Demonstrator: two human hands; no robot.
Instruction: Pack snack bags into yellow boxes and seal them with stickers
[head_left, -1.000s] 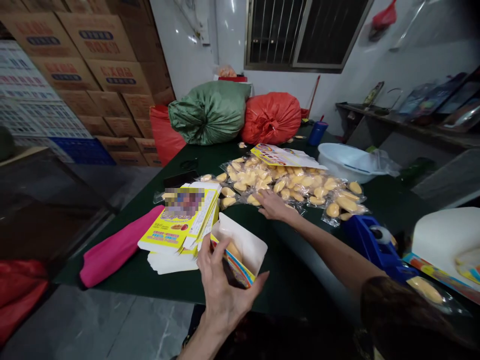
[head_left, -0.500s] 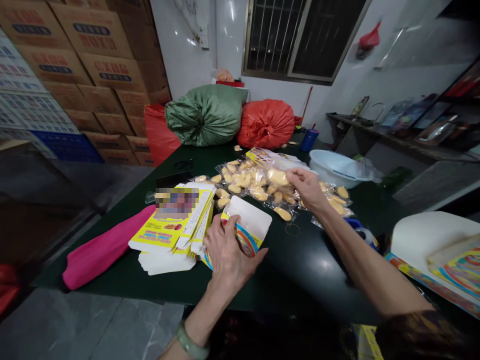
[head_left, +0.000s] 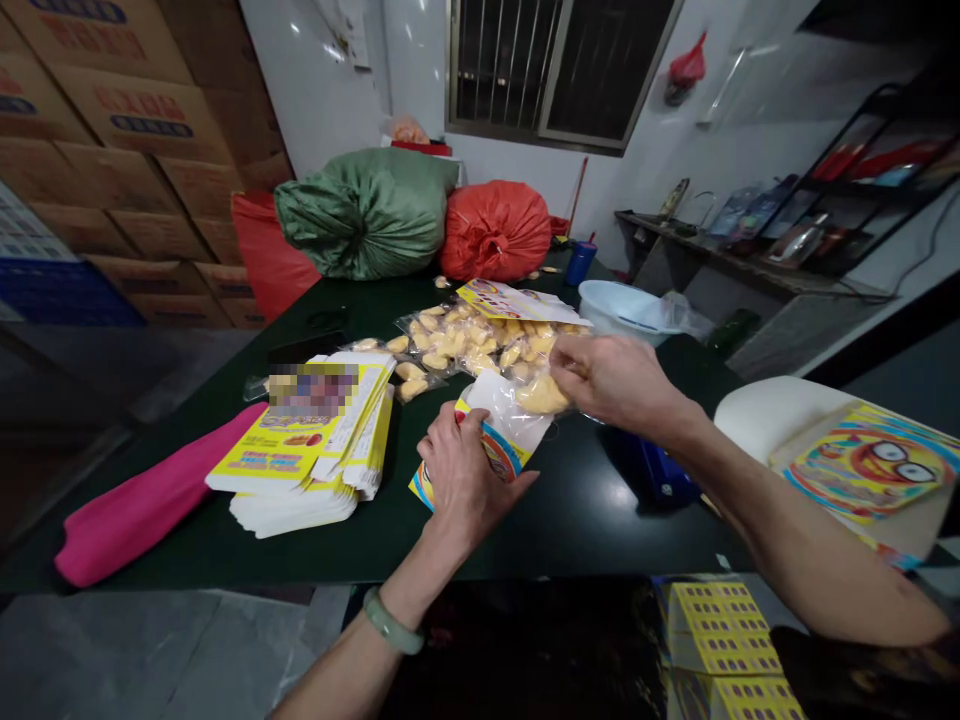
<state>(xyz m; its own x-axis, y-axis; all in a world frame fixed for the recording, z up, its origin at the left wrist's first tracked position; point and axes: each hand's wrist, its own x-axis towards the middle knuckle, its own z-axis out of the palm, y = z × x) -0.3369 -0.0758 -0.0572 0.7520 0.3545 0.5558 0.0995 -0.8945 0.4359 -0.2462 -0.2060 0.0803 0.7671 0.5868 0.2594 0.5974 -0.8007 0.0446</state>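
Note:
My left hand (head_left: 465,470) grips a small printed carton (head_left: 506,450) low over the dark green table; its white flap points away from me. Pinched in my right hand (head_left: 611,385) is a clear plastic packet (head_left: 541,395) with a yellowish, oval piece inside, held at the carton's white flap. Behind them lies a heap of similar clear packets (head_left: 450,340). To the left of my left hand is a stack of flat yellow cartons (head_left: 292,440). Whether the packet's tip is inside the carton I cannot tell.
A pink cloth bundle (head_left: 157,500) lies at the left. Green (head_left: 367,215) and red (head_left: 496,230) sacks stand at the back, a pale blue basin (head_left: 626,310) at the back right. A blue tape dispenser (head_left: 660,475) sits under my right forearm. An open box (head_left: 757,410) is at the right.
My right hand has brought the packet from over the heap down and towards me to the carton's flap. My left hand still grips the carton. The camera view has turned rightward.

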